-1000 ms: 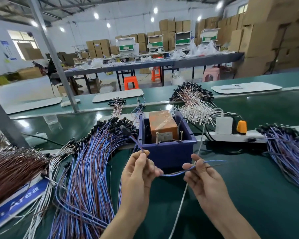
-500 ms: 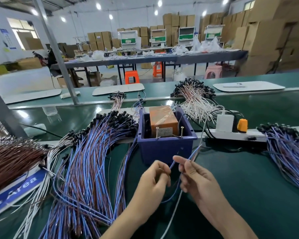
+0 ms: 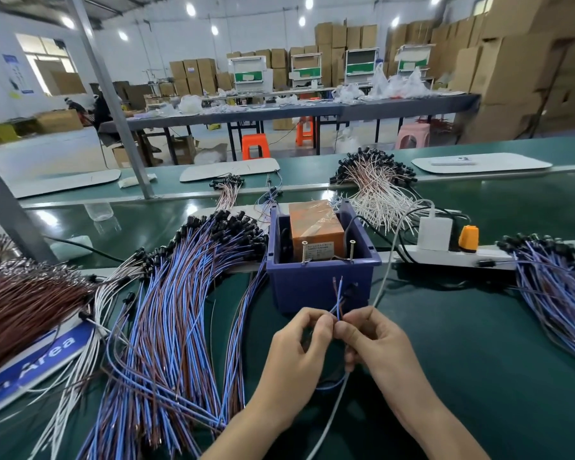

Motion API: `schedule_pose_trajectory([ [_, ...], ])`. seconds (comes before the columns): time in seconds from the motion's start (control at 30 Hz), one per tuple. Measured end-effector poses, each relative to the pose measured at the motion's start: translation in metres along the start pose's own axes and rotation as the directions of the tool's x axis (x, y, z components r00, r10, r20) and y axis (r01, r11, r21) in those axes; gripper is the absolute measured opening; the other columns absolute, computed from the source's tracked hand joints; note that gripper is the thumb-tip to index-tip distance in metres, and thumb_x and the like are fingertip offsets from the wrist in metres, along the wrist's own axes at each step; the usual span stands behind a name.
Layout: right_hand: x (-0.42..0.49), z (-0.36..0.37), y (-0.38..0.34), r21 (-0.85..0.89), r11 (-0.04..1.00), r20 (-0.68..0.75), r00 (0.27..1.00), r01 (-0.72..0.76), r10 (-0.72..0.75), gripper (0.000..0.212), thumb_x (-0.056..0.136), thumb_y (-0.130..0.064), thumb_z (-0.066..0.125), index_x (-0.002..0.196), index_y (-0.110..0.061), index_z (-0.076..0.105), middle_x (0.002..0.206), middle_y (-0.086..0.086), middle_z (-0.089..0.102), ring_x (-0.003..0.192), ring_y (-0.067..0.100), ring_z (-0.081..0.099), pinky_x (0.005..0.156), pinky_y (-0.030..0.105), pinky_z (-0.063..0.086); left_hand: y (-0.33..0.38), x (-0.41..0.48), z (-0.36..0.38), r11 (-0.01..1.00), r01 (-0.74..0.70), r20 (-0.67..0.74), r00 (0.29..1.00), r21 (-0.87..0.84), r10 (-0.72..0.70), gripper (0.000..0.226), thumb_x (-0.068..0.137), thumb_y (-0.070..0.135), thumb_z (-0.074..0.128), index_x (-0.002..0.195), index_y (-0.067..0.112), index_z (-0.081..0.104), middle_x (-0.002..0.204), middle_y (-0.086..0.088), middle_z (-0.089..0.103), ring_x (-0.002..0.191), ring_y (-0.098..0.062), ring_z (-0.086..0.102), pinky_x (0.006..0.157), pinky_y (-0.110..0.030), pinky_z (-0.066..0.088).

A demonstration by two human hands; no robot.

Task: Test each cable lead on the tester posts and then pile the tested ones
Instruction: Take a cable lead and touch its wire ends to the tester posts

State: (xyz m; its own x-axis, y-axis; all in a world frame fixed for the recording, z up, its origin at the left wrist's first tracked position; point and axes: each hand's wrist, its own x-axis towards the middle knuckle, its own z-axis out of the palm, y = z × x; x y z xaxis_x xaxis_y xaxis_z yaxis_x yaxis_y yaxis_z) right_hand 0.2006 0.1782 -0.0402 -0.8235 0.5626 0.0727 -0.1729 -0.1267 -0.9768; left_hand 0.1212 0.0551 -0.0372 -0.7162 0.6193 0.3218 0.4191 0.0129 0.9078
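Note:
My left hand (image 3: pixel 299 353) and my right hand (image 3: pixel 375 343) meet in front of the blue tester box (image 3: pixel 312 287), both pinching one blue-and-brown cable lead (image 3: pixel 338 298). Its two bare ends stick up between my fingertips, below the box's rim. Two upright metal posts (image 3: pixel 327 250) stand at the box's front edge, before an orange unit (image 3: pixel 312 224). A large pile of blue-and-brown leads (image 3: pixel 180 310) lies to the left, and a smaller pile (image 3: pixel 558 287) lies at the right.
A white power strip (image 3: pixel 445 254) with a charger and an orange plug lies right of the box. A grey cable (image 3: pixel 339 403) runs under my hands. Brown wires (image 3: pixel 20 303) and white leads (image 3: pixel 375 197) lie around on the green bench.
My hands came together from apart. The lead, stretched sideways a second ago, is now folded with both ends pointing up toward the box.

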Motion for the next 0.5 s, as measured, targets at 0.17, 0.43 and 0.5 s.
schedule_pose_trajectory([
  [0.17,-0.0019,-0.0007,0.0007,-0.083,0.997,0.005,1.000,0.011,-0.011,0.009,0.084,-0.017,0.078,0.077,-0.018,0.073,0.065,0.004,0.065,0.053,0.013,0.058,0.052,0.025,0.053,-0.0037,0.0025,-0.0003,0.998,0.003,0.011,1.000,-0.057,-0.002,0.028,0.096,0.051,0.052,0.093,0.028,0.068,0.085,0.001,0.070,0.079,-0.022,0.065,0.075,-0.044,0.052],
  [0.43,-0.0007,-0.0001,0.0009,-0.129,0.991,-0.026,0.999,0.031,-0.035,0.010,0.082,-0.021,0.080,0.076,-0.026,0.073,0.062,0.001,0.066,0.050,0.013,0.060,0.050,0.023,0.053,-0.0048,0.0046,-0.0027,0.987,0.037,0.049,0.998,-0.154,-0.030,0.018,0.096,0.042,0.061,0.094,0.028,0.072,0.090,0.002,0.074,0.087,-0.011,0.069,0.079,-0.019,0.051],
  [0.5,-0.0010,0.0005,0.0004,-0.142,0.989,-0.033,0.999,0.032,-0.037,0.009,0.075,-0.032,0.081,0.078,-0.028,0.073,0.064,0.004,0.067,0.051,0.015,0.061,0.051,0.024,0.053,-0.0052,0.0044,-0.0030,0.985,0.044,0.064,0.997,-0.165,-0.033,0.018,0.095,0.044,0.062,0.094,0.030,0.072,0.091,0.004,0.074,0.088,-0.009,0.069,0.079,-0.017,0.051],
])
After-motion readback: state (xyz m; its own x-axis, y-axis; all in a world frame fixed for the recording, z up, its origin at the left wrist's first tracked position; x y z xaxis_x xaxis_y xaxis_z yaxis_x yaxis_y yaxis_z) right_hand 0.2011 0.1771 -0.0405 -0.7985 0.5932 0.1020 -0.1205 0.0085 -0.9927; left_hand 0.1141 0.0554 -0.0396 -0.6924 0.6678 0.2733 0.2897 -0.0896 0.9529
